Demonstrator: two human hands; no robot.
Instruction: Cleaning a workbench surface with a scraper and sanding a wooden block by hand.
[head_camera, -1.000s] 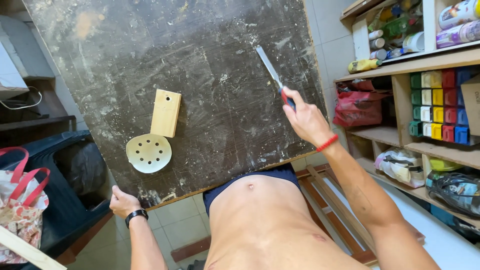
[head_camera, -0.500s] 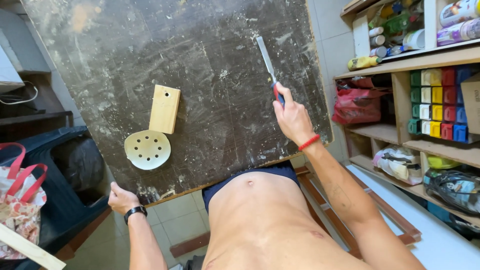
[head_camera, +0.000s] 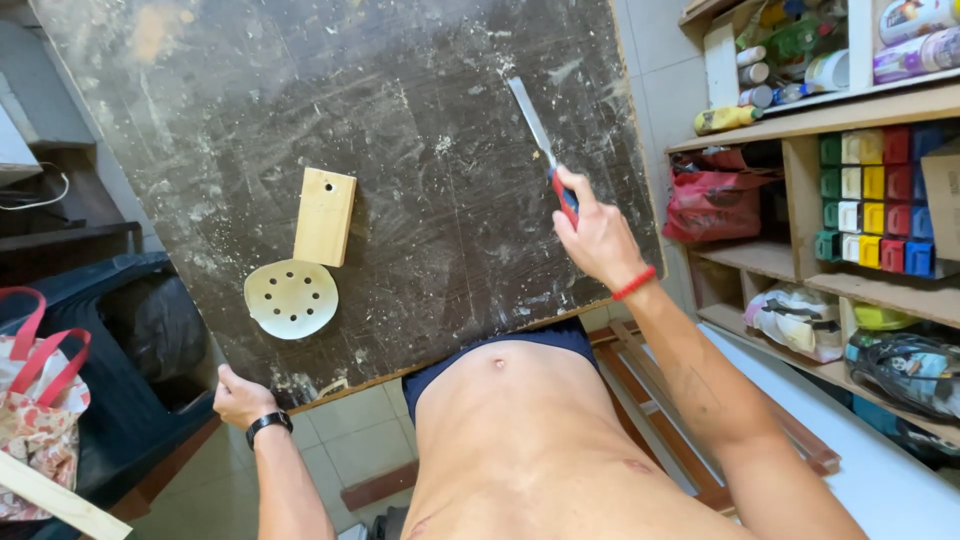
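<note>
1. Clearly, the first danger I judged was the blade itself: the chisel (head_camera: 540, 140) lay with its steel pointing away toward about 11 o'clock across the worktable (head_camera: 400, 90), and if the right hand (head_camera: 598, 235) pushed hard and the edge skipped on the scarred dark surface, the tool could shoot forward off the far side.
2. A second risk, in my opinion, was the grip. The right hand was closed around the red and blue handle only, low on it, with the wrist lifted from the table, so a sudden slip could turn the tool in the fingers.
3. The table could also move, I thought. The left hand (head_camera: 240, 395) was curled shut over the near edge at about 7 o'clock and held the board there; if that hand let go while the other pushed, the top might shift.
4. The wooden block (head_camera: 325, 215) with one hole and the round sanding disc (head_camera: 291, 298) touching its near end lay well apart from the chisel, toward 9 o'clock from it, so I saw no danger for them.
5. The bare body stood just behind the near edge, at 6 o'clock from the blade, which pointed away from it.
</note>
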